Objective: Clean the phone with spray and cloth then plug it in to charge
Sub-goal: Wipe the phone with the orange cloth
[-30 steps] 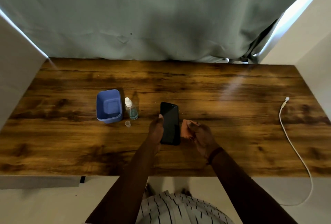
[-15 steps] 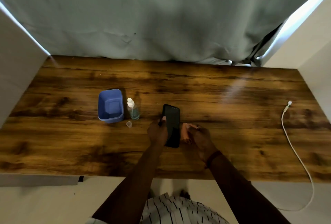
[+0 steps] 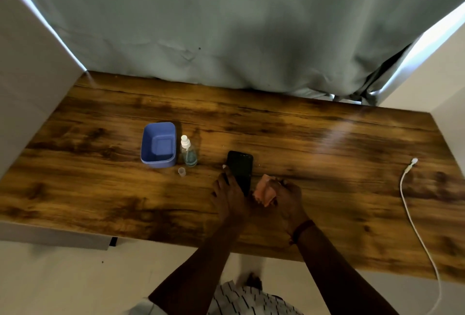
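Observation:
A black phone (image 3: 240, 168) lies on the wooden table (image 3: 327, 163) near its middle, screen up. My left hand (image 3: 229, 196) rests on the phone's left edge and near end, gripping it. Just right of the phone, my right hand (image 3: 285, 195) is closed around a bunched pink cloth (image 3: 263, 190). A small clear spray bottle (image 3: 188, 151) with bluish liquid and a white nozzle stands left of the phone. Its clear cap (image 3: 181, 171) sits in front of it. A white charging cable (image 3: 412, 214) trails along the table's right side, plug end at the far end.
A blue plastic tub (image 3: 158, 145), nothing visible inside, stands left of the spray bottle. A grey curtain (image 3: 226, 25) hangs behind the table. White walls close in on both sides. The table's near edge runs just under my forearms.
My left hand has slid further over the phone's near end, covering more of it. The phone lies flatter on the table. My right hand keeps the cloth beside it.

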